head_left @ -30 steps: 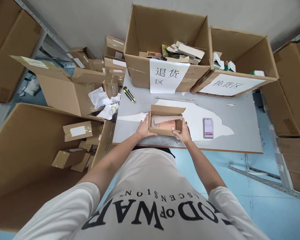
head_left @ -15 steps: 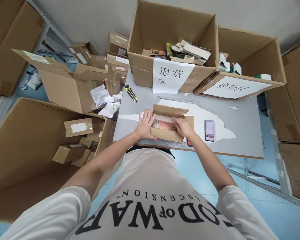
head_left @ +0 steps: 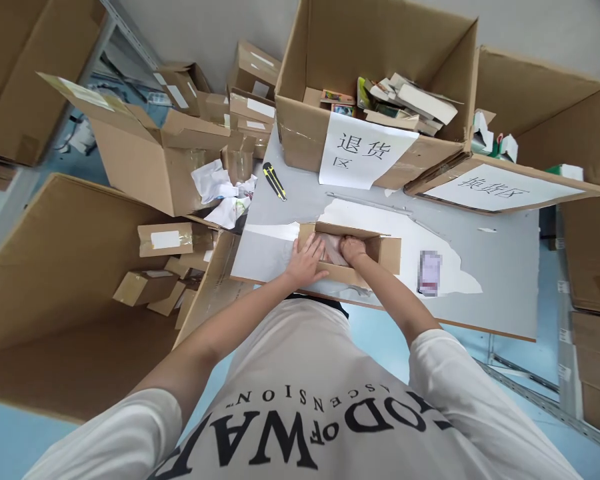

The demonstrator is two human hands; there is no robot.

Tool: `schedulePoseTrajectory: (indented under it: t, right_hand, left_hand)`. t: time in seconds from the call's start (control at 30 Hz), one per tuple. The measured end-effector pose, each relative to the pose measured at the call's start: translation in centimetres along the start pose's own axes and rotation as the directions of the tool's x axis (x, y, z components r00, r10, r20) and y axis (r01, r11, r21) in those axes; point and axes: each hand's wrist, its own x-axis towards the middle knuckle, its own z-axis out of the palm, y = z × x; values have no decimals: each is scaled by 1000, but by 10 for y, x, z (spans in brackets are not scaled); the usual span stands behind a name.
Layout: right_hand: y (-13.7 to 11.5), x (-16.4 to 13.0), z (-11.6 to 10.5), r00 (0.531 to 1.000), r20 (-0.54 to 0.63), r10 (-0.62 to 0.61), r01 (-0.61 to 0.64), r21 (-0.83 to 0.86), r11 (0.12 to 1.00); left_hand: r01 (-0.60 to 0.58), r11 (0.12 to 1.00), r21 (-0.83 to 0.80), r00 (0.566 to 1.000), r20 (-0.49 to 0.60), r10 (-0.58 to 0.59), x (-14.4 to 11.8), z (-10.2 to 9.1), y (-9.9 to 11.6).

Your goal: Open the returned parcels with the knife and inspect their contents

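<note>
One small open carton [head_left: 343,274] sits on the surface [head_left: 510,273], between the two hands. Its thin cardboard looks light and fairly stiff along the walls, though the flaps would bend easily; the end walls seem the surest hold. Inside, just left of the right hand, lies pale translucent wrapping [head_left: 334,247] that looks soft, light and perhaps slippery, best pinched where it bunches; a pinkish item shows faintly beneath it, too covered to judge its weight.

The left hand [head_left: 306,261] is spread open over the carton's left end, bracing it rather than gripping. The right hand [head_left: 353,249] reaches inside with curled fingers against the wrapping; whether they grip it firmly, I cannot tell.

Compared with half a second ago, the right hand has moved from the carton's right end towards the left hand, and the wrapping is gathered up, hiding more of the pinkish item.

Farther out, a phone-like item [head_left: 429,273] lies to the right of the right hand, and a yellow-and-black cutter [head_left: 275,182] lies beyond the left hand. A large labelled box [head_left: 300,139] stands beyond both hands.
</note>
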Motion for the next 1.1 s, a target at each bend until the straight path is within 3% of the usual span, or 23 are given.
schedulePoseTrajectory:
  t: [0.3,0.63,0.77,0.93,1.1]
  right_hand:
    - [-10,7,14,990,68,120,-117,-38,992]
    - [-5,3,5,999,19,29,-28,-33,999]
    - [8,-4,-5,998,43,-43,44,-18,999]
    - [26,-18,-18,984,101,-148,148,11,989]
    - [27,-42,-28,979,93,-182,182,13,983]
  left_hand:
    - [74,997,36,997,-1,-74,-1,6,7]
    - [94,994,50,995,18,-95,-1,5,11]
    - [95,995,40,995,15,-96,-2,5,12]
    - [90,996,17,996,-4,-90,-2,8,10]
    - [73,997,-14,997,6,-73,-2,6,8]
